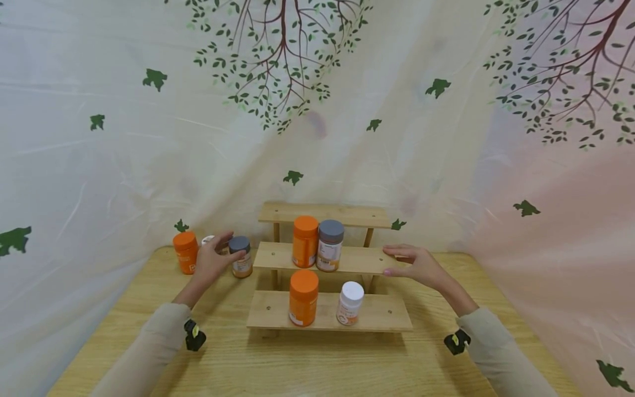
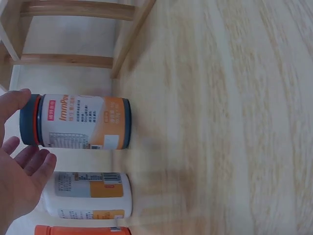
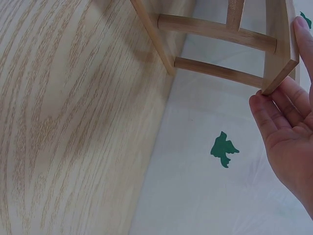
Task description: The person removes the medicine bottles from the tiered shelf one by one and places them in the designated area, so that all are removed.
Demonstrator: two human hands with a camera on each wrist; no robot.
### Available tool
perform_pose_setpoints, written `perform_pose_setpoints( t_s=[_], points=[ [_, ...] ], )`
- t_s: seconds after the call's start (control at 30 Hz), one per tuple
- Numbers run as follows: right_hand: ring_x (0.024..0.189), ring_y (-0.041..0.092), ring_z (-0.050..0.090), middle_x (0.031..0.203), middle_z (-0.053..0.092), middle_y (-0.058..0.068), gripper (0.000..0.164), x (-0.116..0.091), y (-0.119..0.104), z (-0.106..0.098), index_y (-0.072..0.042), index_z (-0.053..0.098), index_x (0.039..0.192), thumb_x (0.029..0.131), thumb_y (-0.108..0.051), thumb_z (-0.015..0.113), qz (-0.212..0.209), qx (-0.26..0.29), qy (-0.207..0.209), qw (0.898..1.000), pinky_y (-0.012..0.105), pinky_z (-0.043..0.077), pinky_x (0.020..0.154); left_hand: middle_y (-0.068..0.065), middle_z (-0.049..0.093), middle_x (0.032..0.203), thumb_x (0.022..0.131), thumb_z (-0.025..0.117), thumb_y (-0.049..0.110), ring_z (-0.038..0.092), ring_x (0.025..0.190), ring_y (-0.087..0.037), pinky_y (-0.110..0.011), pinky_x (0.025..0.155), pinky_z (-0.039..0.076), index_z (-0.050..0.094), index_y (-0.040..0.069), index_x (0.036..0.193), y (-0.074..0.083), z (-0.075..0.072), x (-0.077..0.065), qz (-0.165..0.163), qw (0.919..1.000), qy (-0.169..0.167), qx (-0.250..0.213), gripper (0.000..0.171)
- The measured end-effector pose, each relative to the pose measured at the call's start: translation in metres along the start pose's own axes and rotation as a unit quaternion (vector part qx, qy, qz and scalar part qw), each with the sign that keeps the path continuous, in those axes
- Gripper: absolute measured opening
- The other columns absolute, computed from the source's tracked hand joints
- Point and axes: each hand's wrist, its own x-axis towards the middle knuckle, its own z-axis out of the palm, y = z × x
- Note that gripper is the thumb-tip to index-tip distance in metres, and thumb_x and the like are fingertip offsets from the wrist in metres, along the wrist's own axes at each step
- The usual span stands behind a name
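Observation:
At the left of the stand, my left hand (image 1: 212, 263) has its thumb and fingers at opposite sides of the dark grey cap of a supplement jar (image 2: 85, 121) with a white and orange label. The jar stands upright on the table. Beside it are a white bottle (image 2: 93, 196), mostly behind my hand in the head view, and an orange jar (image 1: 186, 253). On the right, my right hand (image 1: 420, 268) grips the end of the middle board of a three-step wooden stand (image 3: 281, 54), thumb at one edge and fingertips at the other.
The middle step carries an orange jar (image 1: 305, 242) and a grey-capped jar (image 1: 329, 251). An orange jar (image 1: 303, 303) and a small white bottle (image 1: 350, 303) stand on the lowest step. Behind the wooden table (image 1: 327, 369) hangs a pale curtain (image 1: 223, 143) with leaf prints.

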Motion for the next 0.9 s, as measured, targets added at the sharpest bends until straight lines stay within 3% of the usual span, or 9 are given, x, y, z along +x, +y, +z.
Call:
perform_pose_setpoints(
  t_s=[0.13,0.57,0.73,0.9],
  points=[
    [0.137,0.039,0.053,0.147,0.058,0.015,0.066,0.001,0.001,0.0,-0.002,0.061,0.14,0.084,-0.028,0.085,0.002,0.0,0.001,1.0,0.054,0.047,0.11,-0.027,0.051,0.15,0.09,0.08,0.017,0.052,0.137,-0.043,-0.055,0.113,0.044,0.047,-0.004,0.148,0.01,-0.001,0.0,0.006,0.9999,0.01,0.007,0.07],
    [0.139,0.041,0.051,0.145,0.059,0.018,0.06,-0.001,0.001,-0.001,-0.002,0.063,0.138,0.085,-0.023,0.084,-0.008,0.002,0.003,1.0,0.057,0.047,0.109,-0.021,0.05,0.153,0.091,0.078,0.019,0.046,0.143,-0.039,-0.054,0.121,0.035,0.049,0.002,0.148,0.046,-0.008,0.001,0.052,0.9978,0.026,-0.031,0.066],
    [0.137,0.041,0.052,0.145,0.059,0.018,0.059,0.0,0.001,0.0,-0.003,0.063,0.137,0.085,-0.022,0.084,-0.01,0.003,0.004,1.0,0.057,0.047,0.109,-0.02,0.053,0.151,0.092,0.077,0.012,0.048,0.141,-0.039,-0.055,0.12,0.036,0.052,0.003,0.146,0.063,-0.006,0.0,0.084,0.995,0.012,-0.053,0.061],
    [0.135,0.042,0.054,0.145,0.059,0.019,0.059,0.001,0.003,0.0,-0.002,0.063,0.137,0.085,-0.022,0.084,-0.011,0.007,0.005,1.0,0.058,0.047,0.109,-0.017,0.054,0.15,0.091,0.078,0.015,0.05,0.14,-0.036,-0.054,0.12,0.036,0.051,0.007,0.148,0.083,-0.003,-0.003,0.107,0.9921,-0.026,-0.061,0.063]
  ],
)
